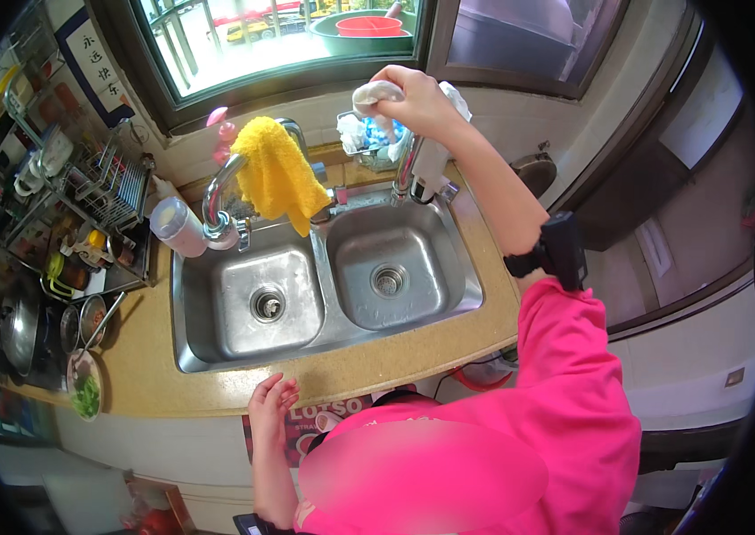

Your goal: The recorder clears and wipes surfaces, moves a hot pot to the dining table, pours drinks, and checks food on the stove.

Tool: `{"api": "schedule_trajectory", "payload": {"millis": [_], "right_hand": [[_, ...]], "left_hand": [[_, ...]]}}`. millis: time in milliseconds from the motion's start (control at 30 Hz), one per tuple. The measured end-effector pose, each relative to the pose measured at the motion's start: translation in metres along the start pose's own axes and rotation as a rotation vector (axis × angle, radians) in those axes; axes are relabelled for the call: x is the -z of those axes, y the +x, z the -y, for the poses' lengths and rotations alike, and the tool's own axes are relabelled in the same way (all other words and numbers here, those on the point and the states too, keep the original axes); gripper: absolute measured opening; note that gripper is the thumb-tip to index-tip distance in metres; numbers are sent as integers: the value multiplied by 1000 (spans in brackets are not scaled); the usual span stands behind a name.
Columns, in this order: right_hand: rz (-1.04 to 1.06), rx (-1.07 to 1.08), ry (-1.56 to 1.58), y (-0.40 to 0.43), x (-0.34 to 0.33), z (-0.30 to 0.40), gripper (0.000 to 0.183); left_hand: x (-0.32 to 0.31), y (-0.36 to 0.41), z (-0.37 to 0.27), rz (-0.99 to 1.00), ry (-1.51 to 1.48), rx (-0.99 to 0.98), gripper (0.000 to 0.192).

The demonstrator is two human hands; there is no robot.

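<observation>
Raised over the back of the counter, my right hand [424, 103] pinches a crumpled white cloth or wad [377, 95]. Just below it is a small wire basket [375, 160] with white and blue items in it, partly covered by the hand and cloth. My left hand [272, 400] is held at the counter's front edge, fingers loosely curled and apart, with nothing in it. Between the hands lies a stainless steel double-basin sink [320, 301]. A yellow towel [280, 170] drapes over the chrome faucet [217, 194] behind the left basin.
A white-and-clear bottle [176, 227] stands beside the faucet. Farther left are a metal dish rack [110, 194], a lidded wok [19, 328] and a plate of chopped greens [86, 391] near the counter edge. Another tap [404, 174] rises behind the right basin. A barred window is behind.
</observation>
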State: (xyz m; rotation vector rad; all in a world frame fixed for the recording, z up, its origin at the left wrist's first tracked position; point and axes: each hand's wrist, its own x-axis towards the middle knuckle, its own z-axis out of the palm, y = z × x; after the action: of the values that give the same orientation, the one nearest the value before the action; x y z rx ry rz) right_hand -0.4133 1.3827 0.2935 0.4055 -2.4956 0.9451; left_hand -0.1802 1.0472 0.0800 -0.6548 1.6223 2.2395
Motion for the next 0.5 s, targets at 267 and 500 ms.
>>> {"api": "schedule_trajectory", "payload": {"millis": [267, 500], "right_hand": [[335, -189, 667, -84, -36, 64, 38], [356, -529, 1152, -162, -90, 71, 29]], "left_hand": [[-17, -17, -25, 130, 102, -231, 35], [-128, -7, -93, 238, 627, -954, 40]]}}
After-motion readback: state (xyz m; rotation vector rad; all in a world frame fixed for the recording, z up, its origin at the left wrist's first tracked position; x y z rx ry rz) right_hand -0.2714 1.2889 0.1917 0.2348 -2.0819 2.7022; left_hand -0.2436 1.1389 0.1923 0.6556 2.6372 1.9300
